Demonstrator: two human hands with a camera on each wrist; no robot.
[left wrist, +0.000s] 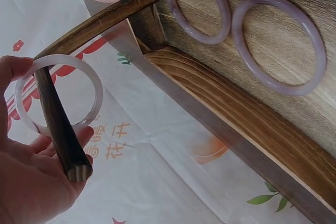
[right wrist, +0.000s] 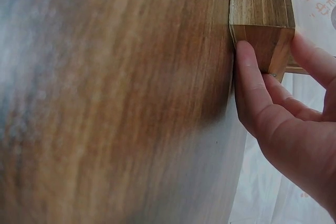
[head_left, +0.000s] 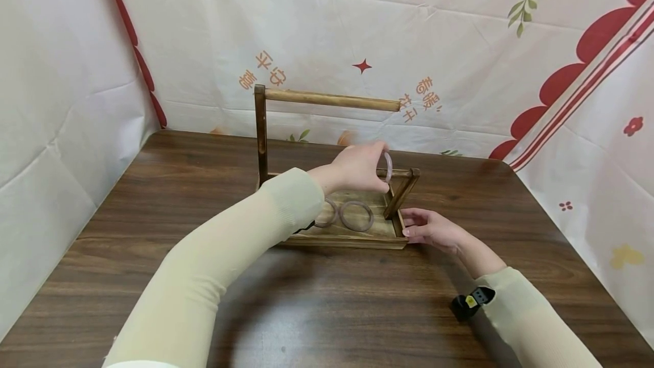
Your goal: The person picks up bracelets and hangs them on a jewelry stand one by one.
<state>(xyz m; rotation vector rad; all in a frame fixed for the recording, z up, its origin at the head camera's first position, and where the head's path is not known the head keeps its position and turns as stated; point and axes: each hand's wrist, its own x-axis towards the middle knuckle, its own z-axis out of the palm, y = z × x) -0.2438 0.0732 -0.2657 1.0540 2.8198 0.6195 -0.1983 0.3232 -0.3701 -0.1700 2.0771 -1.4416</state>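
My left hand (head_left: 360,166) pinches a pale lilac bangle (left wrist: 98,85) between thumb and fingers. In the left wrist view the short dark bar (left wrist: 60,121) of a wooden jewelry stand appears to pass through this bangle. Two more mauve bangles lie flat in the stand's tray (head_left: 357,243): one bangle (head_left: 356,216) shows whole, while the sleeve partly covers the other bangle (head_left: 332,214). At the tray's right end, my right hand (head_left: 434,231) holds the wall, thumb at the front corner and fingers (right wrist: 252,69) against the side.
A tall post (head_left: 261,135) at the stand's left carries a long horizontal bar (head_left: 332,99) above my left hand. The stand sits on a dark wooden table (head_left: 357,305). A printed white cloth (head_left: 317,27) hangs behind the table and along both sides.
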